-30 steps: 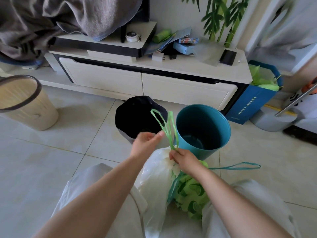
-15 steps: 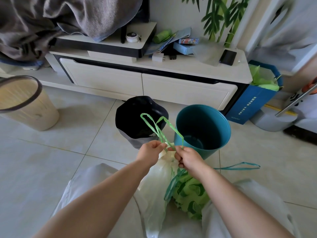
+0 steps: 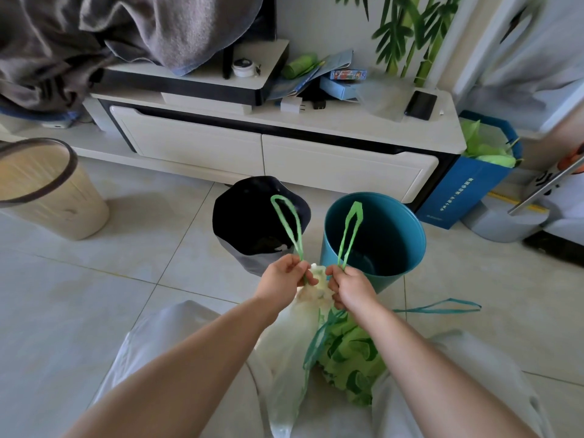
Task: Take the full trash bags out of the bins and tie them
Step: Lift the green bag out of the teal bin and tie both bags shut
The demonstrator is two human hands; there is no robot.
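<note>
A white trash bag stands between my knees, its neck gathered just below my hands. My left hand pinches the left green drawstring loop, which sticks up over the black-lined bin. My right hand pinches the right green drawstring loop, upright in front of the teal bin. The two hands are a little apart on either side of the bag's neck. A green leaf-patterned bag with a teal drawstring lies next to the white one.
A beige bin stands on the tiled floor at the left. A low white TV cabinet with clutter on top runs behind the bins. A blue paper bag holding green bags sits at its right end.
The two green loops were bunched together above my hands. I have pulled them apart, one in each hand, and both hands have dropped closer to the bag's neck.
</note>
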